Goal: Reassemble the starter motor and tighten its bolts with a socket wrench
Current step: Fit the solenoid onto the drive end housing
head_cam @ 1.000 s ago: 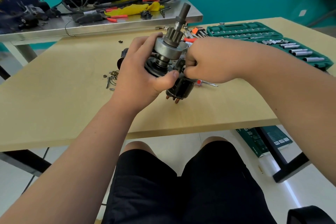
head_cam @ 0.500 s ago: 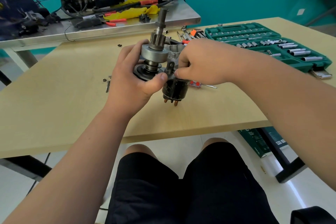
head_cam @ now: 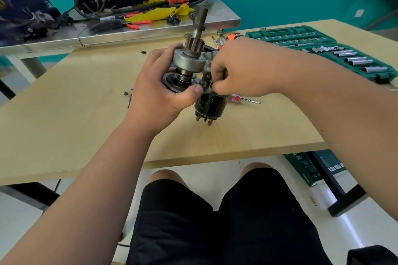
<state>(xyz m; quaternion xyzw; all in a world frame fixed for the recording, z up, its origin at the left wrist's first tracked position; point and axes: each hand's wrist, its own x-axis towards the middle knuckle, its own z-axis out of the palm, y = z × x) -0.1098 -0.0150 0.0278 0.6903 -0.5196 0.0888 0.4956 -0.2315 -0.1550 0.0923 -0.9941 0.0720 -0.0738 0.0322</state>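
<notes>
View from a head-worn camera looking down at a seated person's two bare arms reaching over a pale wooden table [head_cam: 64,118]. Both hands hold a partly assembled starter motor [head_cam: 189,62] over the middle of the table. Its toothed pinion shaft [head_cam: 197,34] points up and away, tilted slightly to the right. The left hand [head_cam: 159,92] is wrapped round the motor's grey drive section from the left, fingers curled behind it and the thumb lying across the dark plate at the front. The right hand [head_cam: 243,69] comes in from the right with its fingers curled tight, thumb and fingertips pinching a small dark lever [head_cam: 205,77] that stands between the drive section and the black solenoid [head_cam: 210,104]. The solenoid hangs below the hands, its copper terminals pointing down; whether they touch the table cannot be told. A screwdriver [head_cam: 244,99] with a red and clear handle lies just right of the solenoid, partly hidden by the right hand. A few loose bolts [head_cam: 129,98] lie left of the left hand. An open green socket set [head_cam: 323,49] sits at the table's far right corner. Behind the far edge stands a steel bench [head_cam: 133,33] carrying cables, yellow cloth [head_cam: 159,14] and tools.
</notes>
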